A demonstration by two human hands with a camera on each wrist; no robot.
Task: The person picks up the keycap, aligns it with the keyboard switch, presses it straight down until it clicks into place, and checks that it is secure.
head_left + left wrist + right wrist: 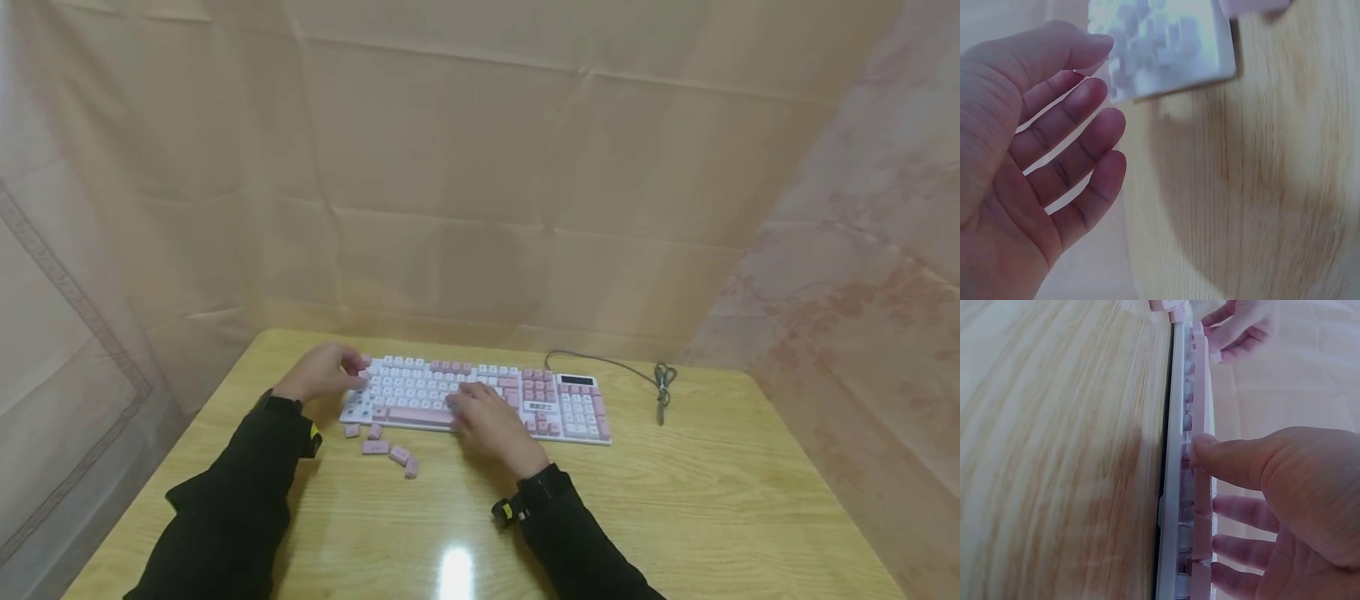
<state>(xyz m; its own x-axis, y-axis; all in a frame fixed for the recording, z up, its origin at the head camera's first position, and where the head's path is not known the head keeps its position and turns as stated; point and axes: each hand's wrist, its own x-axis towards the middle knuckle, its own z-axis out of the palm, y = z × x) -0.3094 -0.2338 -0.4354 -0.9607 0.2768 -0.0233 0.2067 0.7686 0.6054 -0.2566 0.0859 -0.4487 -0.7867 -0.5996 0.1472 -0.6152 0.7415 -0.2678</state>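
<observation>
A white and pink keyboard (420, 414) lies on the table. At its left end, where several keycaps are off and the switches show, is my left hand (324, 372). Its thumb and index finger (1088, 84) pinch a small pinkish keycap (1090, 69), mostly hidden by the fingertips; the other fingers are loosely bent. My right hand (491, 419) rests on the keyboard's middle, the thumb (1232, 459) touching the front row and the fingers spread over the keys. Loose pink keycaps, among them a wide one (376, 447), lie in front of the keyboard's left end.
A grey cable (600, 358) runs from the keyboard's back to a tied bundle (663, 387) on the right. The wooden table (712, 500) reaches a beige cloth (450, 208) at the back, with patterned cloth at the right side.
</observation>
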